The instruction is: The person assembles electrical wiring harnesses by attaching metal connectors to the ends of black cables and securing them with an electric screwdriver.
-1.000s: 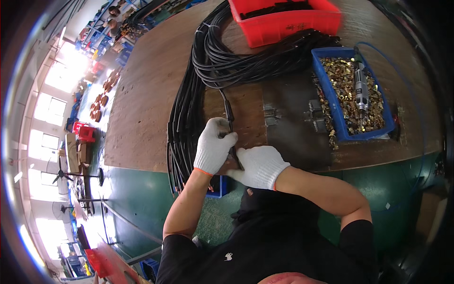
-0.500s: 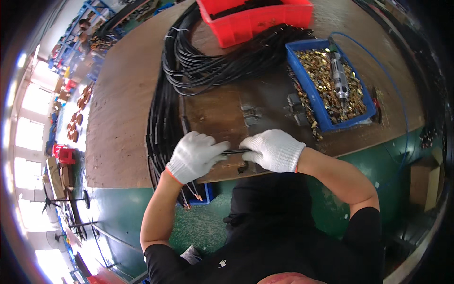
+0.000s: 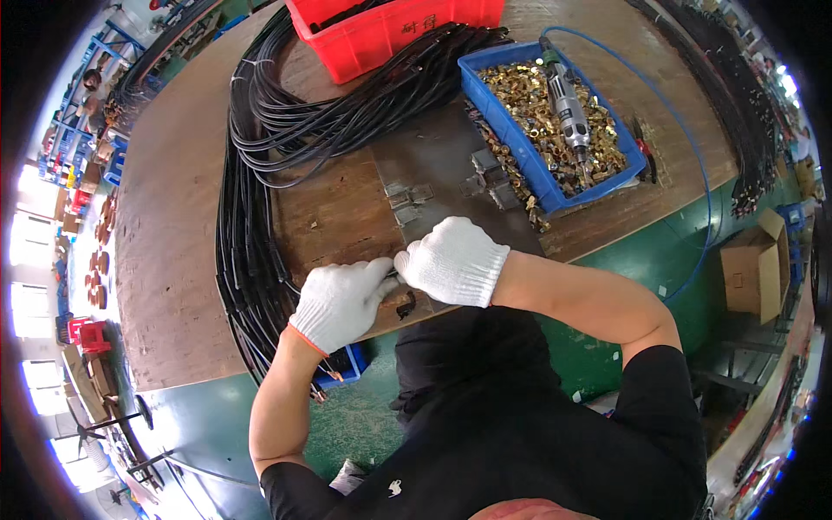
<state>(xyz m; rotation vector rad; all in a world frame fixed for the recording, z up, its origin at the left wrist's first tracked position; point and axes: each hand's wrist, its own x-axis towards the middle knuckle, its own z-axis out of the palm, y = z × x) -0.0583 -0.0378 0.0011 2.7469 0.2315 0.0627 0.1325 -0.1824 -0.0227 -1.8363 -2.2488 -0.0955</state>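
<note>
Both my hands wear white knitted gloves and meet near the table's front edge. My left hand point(image 3: 340, 303) is closed around a black cable point(image 3: 290, 282), which enters from the bundle side. Its fingertips nearly touch those of my right hand point(image 3: 455, 263), closed in a pinch on the same cable. The gloves hide most of the held stretch. Beside my left hand, a thick bundle of black cables point(image 3: 238, 251) runs down over the edge, with copper-coloured ends at the bottom. A small black piece point(image 3: 406, 305) lies just below the hands on the table.
A blue tray point(image 3: 511, 143) of brass-coloured fittings stands to the right, a power screwdriver point(image 3: 568, 113) with a blue hose point(image 3: 693, 147) lying on it. Metal blocks point(image 3: 407, 204) sit ahead of my hands. At the back is a red bin point(image 3: 373, 43); red-handled pliers point(image 3: 643, 149) lie far right.
My hands have come closer together, so the cable stretch between them is now almost hidden. My view has shifted, moving the table things leftward in the picture.
</note>
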